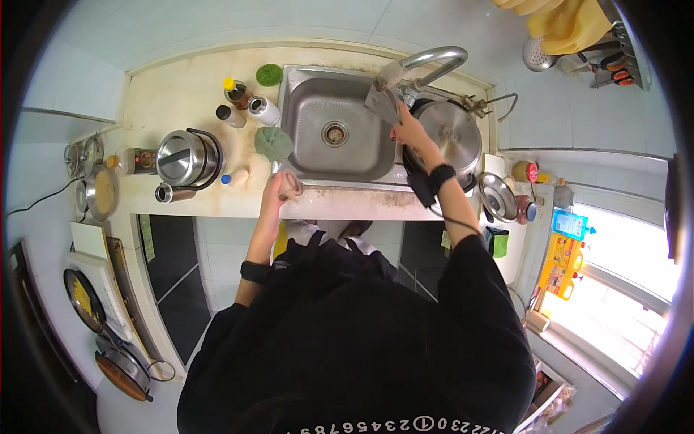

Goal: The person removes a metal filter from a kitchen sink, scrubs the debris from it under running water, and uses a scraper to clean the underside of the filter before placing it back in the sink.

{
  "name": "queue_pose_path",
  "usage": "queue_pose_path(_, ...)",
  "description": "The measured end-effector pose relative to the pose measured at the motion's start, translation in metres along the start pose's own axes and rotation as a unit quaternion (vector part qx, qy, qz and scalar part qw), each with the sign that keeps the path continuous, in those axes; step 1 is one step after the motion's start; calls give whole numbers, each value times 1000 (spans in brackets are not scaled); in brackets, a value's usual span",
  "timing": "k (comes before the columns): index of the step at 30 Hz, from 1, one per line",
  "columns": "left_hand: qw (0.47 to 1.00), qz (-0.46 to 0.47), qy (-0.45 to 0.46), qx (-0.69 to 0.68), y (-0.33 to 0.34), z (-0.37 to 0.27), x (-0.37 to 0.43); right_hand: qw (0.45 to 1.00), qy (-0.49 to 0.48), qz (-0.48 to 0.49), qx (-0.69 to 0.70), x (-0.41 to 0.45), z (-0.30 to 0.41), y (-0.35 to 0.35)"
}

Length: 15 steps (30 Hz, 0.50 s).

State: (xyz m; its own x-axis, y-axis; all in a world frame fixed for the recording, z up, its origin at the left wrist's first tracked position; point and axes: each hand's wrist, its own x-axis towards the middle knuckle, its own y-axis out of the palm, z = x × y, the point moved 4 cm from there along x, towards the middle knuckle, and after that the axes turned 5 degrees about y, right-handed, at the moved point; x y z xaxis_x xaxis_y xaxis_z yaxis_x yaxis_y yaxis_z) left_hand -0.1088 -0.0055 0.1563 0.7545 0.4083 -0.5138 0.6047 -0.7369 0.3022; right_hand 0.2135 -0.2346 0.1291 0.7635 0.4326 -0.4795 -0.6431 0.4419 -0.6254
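Below the sink's left front corner, my left hand (pixel 272 194) grips the handle of a dish scrubber with a round pale green head (pixel 273 144). The head is by the sink's left rim. My right hand (pixel 413 135) holds a broad, flat grey utensil (pixel 384 106), too blurred to name exactly, under the spout of the faucet (pixel 436 57). The utensil is tilted over the right side of the stainless steel sink (pixel 341 163), whose drain (pixel 335 134) is uncovered. Directly right of my right hand, a large steel lid or pot bottom (pixel 452 135) covers part of the sink's right side.
Left of the sink stand a white flask (pixel 264 110), a yellow-capped bottle (pixel 237 95), a dark-capped jar (pixel 231 116) and a steel lidded pot (pixel 187 158). A green scouring pad (pixel 269 75) lies behind them. A steel lid (pixel 497 197) leans at the right.
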Motion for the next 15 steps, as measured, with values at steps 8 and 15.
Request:
queue_pose_path(8,945,67,143,287,68,-9,108,994,61,8,-94,78,8,-18)
queue_pose_path(15,856,135,256,428,150,-45,169,982,10,-97,-162,84,-23,-7)
